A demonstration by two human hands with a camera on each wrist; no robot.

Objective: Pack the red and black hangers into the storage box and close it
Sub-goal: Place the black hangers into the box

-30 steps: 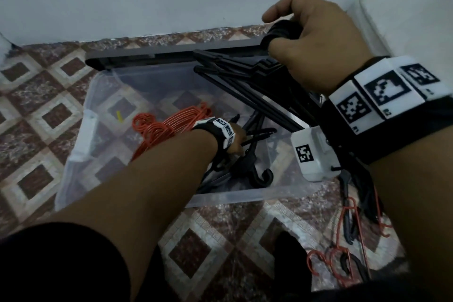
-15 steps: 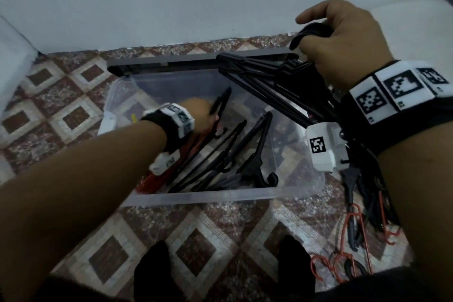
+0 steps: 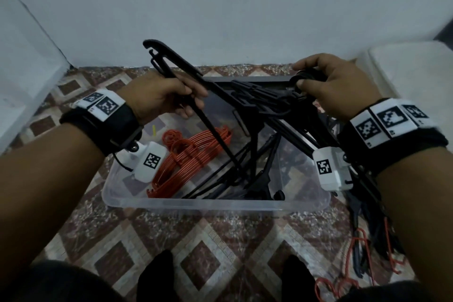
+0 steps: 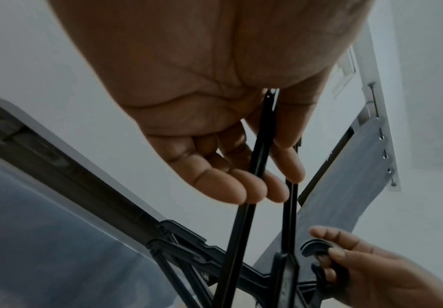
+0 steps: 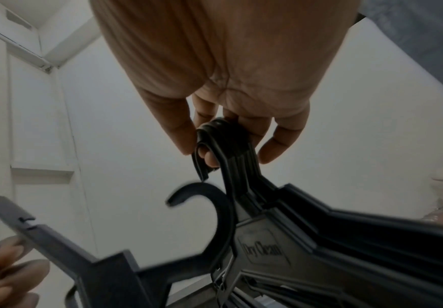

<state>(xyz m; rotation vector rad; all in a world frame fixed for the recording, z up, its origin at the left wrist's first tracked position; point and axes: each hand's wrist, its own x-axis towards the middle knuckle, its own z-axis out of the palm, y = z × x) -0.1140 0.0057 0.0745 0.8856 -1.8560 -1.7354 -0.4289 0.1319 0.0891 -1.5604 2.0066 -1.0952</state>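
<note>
A clear storage box [image 3: 215, 203] sits on the floor below both hands. Inside it, a stack of red hangers [image 3: 193, 154] lies on the left and several black hangers [image 3: 259, 179] on the right. My right hand [image 3: 304, 78] grips a bunch of black hangers [image 3: 274, 103] by their hooks [image 5: 223, 135] above the box's far right. My left hand [image 3: 193, 103] grips one black hanger [image 3: 171, 56] by its arm and crossbar [image 4: 257, 166], held up at a slant over the box. That hanger's hook [image 5: 204, 198] hangs just below the bunch's hooks.
The box's dark grey lid [image 3: 257, 79] lies behind the box by the wall. More black and red hangers [image 3: 362, 247] lie on the patterned floor at the right, under my right forearm. A white cushion [image 3: 411, 68] is at the far right.
My left hand has come up out of the box and taken hold of one black hanger from the bunch. My right hand still holds the bunch by its hooks.
</note>
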